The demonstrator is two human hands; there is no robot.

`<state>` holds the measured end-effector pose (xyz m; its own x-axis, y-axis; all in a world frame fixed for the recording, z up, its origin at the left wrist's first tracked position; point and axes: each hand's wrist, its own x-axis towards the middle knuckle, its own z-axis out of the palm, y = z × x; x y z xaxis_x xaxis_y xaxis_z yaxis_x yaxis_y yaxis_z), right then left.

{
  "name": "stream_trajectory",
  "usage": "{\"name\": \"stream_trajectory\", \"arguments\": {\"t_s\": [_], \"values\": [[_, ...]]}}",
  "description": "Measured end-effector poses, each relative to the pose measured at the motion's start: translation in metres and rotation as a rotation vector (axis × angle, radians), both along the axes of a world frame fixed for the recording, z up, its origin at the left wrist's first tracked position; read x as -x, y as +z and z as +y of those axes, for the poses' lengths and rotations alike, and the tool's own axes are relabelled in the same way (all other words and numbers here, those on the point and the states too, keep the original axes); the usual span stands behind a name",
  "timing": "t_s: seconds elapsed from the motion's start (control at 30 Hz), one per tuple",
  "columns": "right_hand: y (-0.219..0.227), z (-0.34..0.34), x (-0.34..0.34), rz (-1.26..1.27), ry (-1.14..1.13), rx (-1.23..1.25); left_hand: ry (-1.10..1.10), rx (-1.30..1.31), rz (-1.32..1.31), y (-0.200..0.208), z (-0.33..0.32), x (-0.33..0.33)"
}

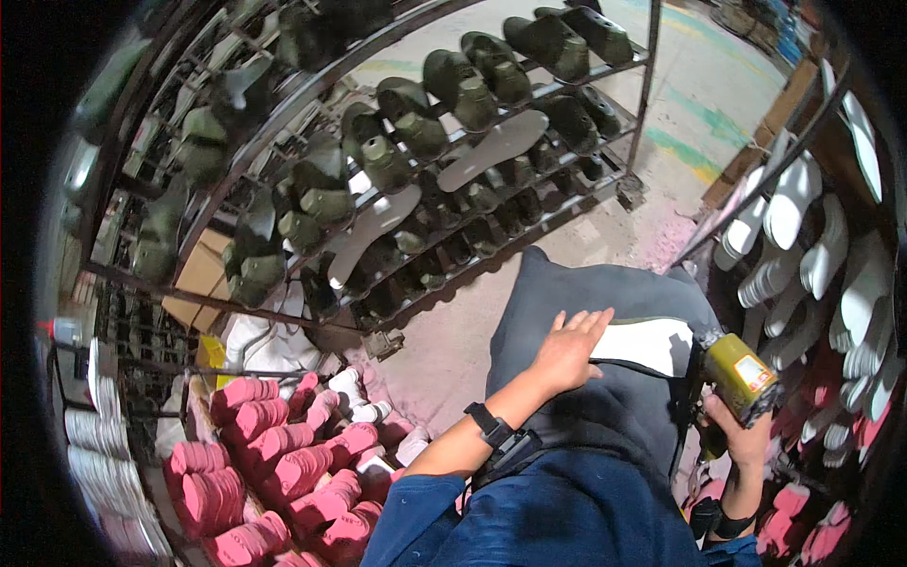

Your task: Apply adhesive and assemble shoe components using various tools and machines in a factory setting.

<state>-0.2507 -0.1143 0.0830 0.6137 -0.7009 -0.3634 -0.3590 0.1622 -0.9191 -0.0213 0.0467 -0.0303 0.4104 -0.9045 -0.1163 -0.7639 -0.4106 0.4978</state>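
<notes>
A white insole [644, 344] lies across my lap on the dark grey trousers [590, 295]. My left hand [571, 353] rests flat at the insole's left end, fingers stretched out and palm down. My right hand [741, 437] is wrapped round the grip of a yellow-green hand-held power tool [729, 369]. The tool's dark front end is close to the insole's right end; whether they touch I cannot tell. Part of the right hand's grip is hidden behind the tool body.
A metal rack [312, 331] with several dark green shoe uppers [460, 90] and two loose grey insoles [496, 151] stands ahead. Pink insole stacks [307, 449] fill the lower left. White insoles [792, 200] are stacked along my right side.
</notes>
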Motion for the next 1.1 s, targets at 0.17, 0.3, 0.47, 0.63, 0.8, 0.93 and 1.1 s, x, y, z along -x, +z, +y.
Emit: {"name": "stream_trajectory", "arguments": {"t_s": [0.17,0.3,0.47,0.63,0.8,0.93,1.1], "values": [[0.024,-0.006,-0.032,-0.189,0.008,0.041,0.111,0.498,0.525,0.049,-0.023,0.001],[0.041,-0.003,-0.082,-0.359,0.101,0.111,0.047,0.7,0.624,0.094,-0.044,0.028],[0.047,-0.001,-0.12,-0.467,0.22,0.112,0.256,0.717,0.369,0.103,-0.034,0.03],[0.033,0.019,-0.146,-0.449,0.353,0.077,0.396,0.6,0.241,0.087,-0.011,0.026],[0.02,0.028,-0.164,-0.432,0.342,-0.054,0.501,0.627,0.237,0.07,0.008,0.021],[0.022,0.014,-0.17,-0.468,0.371,-0.19,0.538,0.397,0.314,0.072,0.032,0.015],[0.02,0.005,-0.17,-0.476,0.403,-0.132,0.772,0.696,-0.069,0.011,0.141,0.042]]}}
